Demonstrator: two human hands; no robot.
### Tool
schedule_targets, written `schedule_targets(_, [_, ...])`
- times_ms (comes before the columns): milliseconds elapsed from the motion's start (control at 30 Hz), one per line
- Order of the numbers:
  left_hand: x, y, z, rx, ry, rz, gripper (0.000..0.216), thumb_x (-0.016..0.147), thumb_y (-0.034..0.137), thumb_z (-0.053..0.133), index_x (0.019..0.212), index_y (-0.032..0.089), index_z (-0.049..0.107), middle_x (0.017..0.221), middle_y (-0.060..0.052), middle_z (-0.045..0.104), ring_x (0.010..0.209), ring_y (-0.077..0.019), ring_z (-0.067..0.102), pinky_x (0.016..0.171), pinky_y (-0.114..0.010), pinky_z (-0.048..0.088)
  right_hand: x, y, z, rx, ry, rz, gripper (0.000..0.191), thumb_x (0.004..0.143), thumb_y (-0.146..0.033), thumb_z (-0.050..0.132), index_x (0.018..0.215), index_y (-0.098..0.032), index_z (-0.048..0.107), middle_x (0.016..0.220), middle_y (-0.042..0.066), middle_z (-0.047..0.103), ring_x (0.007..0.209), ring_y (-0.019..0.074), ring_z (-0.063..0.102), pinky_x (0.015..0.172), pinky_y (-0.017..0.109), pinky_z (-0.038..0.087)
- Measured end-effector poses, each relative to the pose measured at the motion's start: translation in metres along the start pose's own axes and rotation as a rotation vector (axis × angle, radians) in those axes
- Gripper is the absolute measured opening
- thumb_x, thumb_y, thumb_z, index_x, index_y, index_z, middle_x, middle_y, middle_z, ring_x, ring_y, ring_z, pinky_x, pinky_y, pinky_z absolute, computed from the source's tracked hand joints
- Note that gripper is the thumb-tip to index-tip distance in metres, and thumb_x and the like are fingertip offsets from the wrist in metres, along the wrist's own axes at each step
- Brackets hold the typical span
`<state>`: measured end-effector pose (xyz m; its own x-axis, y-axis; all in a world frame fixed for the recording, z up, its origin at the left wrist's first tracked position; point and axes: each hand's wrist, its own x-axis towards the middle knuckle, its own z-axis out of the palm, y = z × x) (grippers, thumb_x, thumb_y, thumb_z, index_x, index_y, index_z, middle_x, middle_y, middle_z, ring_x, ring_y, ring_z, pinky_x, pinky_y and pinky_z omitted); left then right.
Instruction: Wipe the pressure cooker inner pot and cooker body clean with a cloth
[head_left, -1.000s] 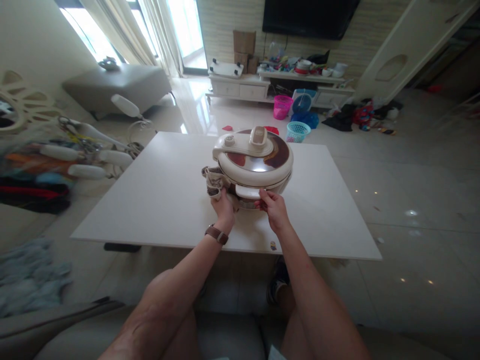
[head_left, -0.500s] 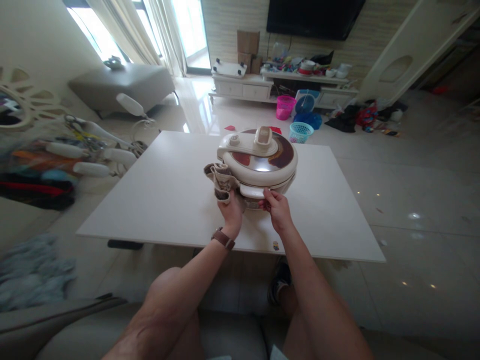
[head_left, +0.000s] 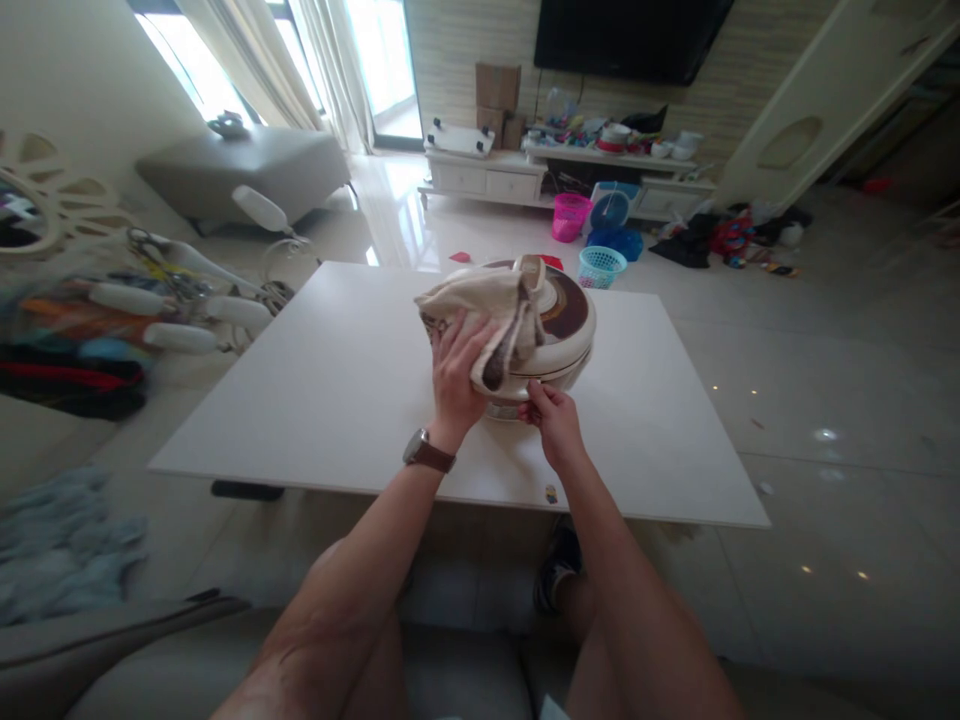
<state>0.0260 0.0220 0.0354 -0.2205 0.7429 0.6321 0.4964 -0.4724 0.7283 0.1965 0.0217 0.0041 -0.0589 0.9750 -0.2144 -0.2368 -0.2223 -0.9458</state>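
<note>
A cream and brown lidded electric cooker stands on the white table. My left hand, with a brown-strapped watch at its wrist, presses a beige cloth with dark brown edging against the left part of the lid. The cloth hides the lid's left side and part of the knob. My right hand is closed on the handle at the cooker's near side; the fingertips are partly hidden.
A small sticker is near the table's front edge. Beyond the table, a pink basket and a light blue basket stand on the floor. A lamp with several white shades is at the left.
My left hand has moved the cloth from the cooker's left side up onto the lid, where it is now more spread out. My right hand stays at the handle.
</note>
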Motion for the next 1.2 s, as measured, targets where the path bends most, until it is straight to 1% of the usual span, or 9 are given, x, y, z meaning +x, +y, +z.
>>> schedule_targets(167, [0.005,-0.045,0.013,-0.120,0.411,-0.279,0.043,0.095,0.031,0.069,0.136,0.018,0.071,0.140,-0.014,0.073,0.142,-0.0272,0.062,0.127,-0.043,0.043,-0.002,-0.002,0.001,-0.010,-0.001,0.006,0.065,0.057,-0.080,0.089,0.067,-0.020,0.067,0.059,0.004,0.071,0.049,0.0118,0.057,0.052,0.024,0.044])
schedule_targets(267, [-0.006,-0.049,0.017,-0.099,0.459,-0.303,0.045,0.096,0.032,0.068,0.139,0.017,0.069,0.136,-0.015,0.075,0.137,-0.0273,0.066,0.123,-0.042,0.046,-0.002,-0.002,0.001,-0.005,0.002,0.004,0.064,0.057,-0.079,0.090,0.066,-0.020,0.066,0.058,0.004,0.071,0.049,0.0113,0.057,0.052,0.024,0.044])
schedule_targets(367, [-0.018,-0.032,0.013,0.056,0.331,-0.095,0.042,0.100,0.033,0.062,0.139,0.018,0.070,0.143,-0.016,0.072,0.147,-0.0297,0.059,0.128,-0.047,0.042,0.000,0.000,0.001,-0.004,-0.003,0.007,0.062,0.058,-0.077,0.090,0.065,-0.021,0.066,0.058,0.004,0.070,0.050,0.0120,0.057,0.052,0.025,0.044])
schedule_targets(533, [-0.021,-0.005,0.004,0.257,-0.117,0.326,0.038,0.103,0.036,0.059,0.135,0.027,0.075,0.150,-0.009,0.070,0.160,-0.0318,0.044,0.138,-0.058,0.017,0.003,0.004,0.000,-0.003,0.014,-0.014,0.056,0.060,-0.072,0.090,0.065,-0.022,0.066,0.057,0.001,0.069,0.050,0.0143,0.058,0.051,0.027,0.043])
schedule_targets(600, [-0.017,-0.006,0.005,0.256,-0.094,0.305,0.040,0.104,0.036,0.056,0.139,0.026,0.073,0.152,-0.010,0.069,0.160,-0.0317,0.043,0.138,-0.059,0.017,0.003,0.004,0.000,-0.008,0.014,-0.014,0.057,0.060,-0.073,0.090,0.065,-0.022,0.066,0.057,0.001,0.069,0.050,0.0137,0.058,0.051,0.027,0.043])
schedule_targets(733, [-0.008,-0.018,0.006,0.183,0.149,0.085,0.046,0.104,0.032,0.053,0.146,0.020,0.067,0.157,-0.014,0.063,0.162,-0.0300,0.040,0.134,-0.052,0.031,0.001,0.000,0.001,-0.016,-0.003,0.005,0.060,0.059,-0.076,0.089,0.067,-0.021,0.066,0.057,0.002,0.068,0.050,0.0127,0.057,0.051,0.026,0.043])
schedule_targets(833, [-0.006,-0.026,0.004,0.154,0.224,0.042,0.048,0.102,0.031,0.056,0.147,0.019,0.066,0.155,-0.015,0.064,0.158,-0.0297,0.046,0.131,-0.047,0.037,0.000,0.000,0.000,-0.010,-0.004,0.005,0.057,0.060,-0.073,0.090,0.068,-0.021,0.066,0.057,0.001,0.067,0.049,0.0126,0.057,0.050,0.025,0.043])
schedule_targets(1033, [-0.026,-0.020,0.001,0.210,0.039,0.271,0.042,0.103,0.031,0.057,0.141,0.024,0.072,0.150,-0.012,0.069,0.160,-0.0315,0.044,0.135,-0.056,0.028,0.006,0.009,-0.003,0.134,-0.027,-0.004,0.032,0.066,-0.052,0.076,0.064,-0.022,0.064,0.059,0.002,0.069,0.052,0.0155,0.059,0.050,0.026,0.044])
schedule_targets(1200, [-0.044,-0.016,-0.002,0.215,-0.209,0.521,0.040,0.102,0.030,0.062,0.141,0.034,0.073,0.142,-0.006,0.075,0.154,-0.0292,0.052,0.138,-0.060,0.018,0.013,0.016,0.000,0.333,0.195,-0.079,0.026,0.072,-0.051,0.062,0.073,-0.026,0.064,0.070,-0.001,0.073,0.071,0.0191,0.069,0.059,0.028,0.054])
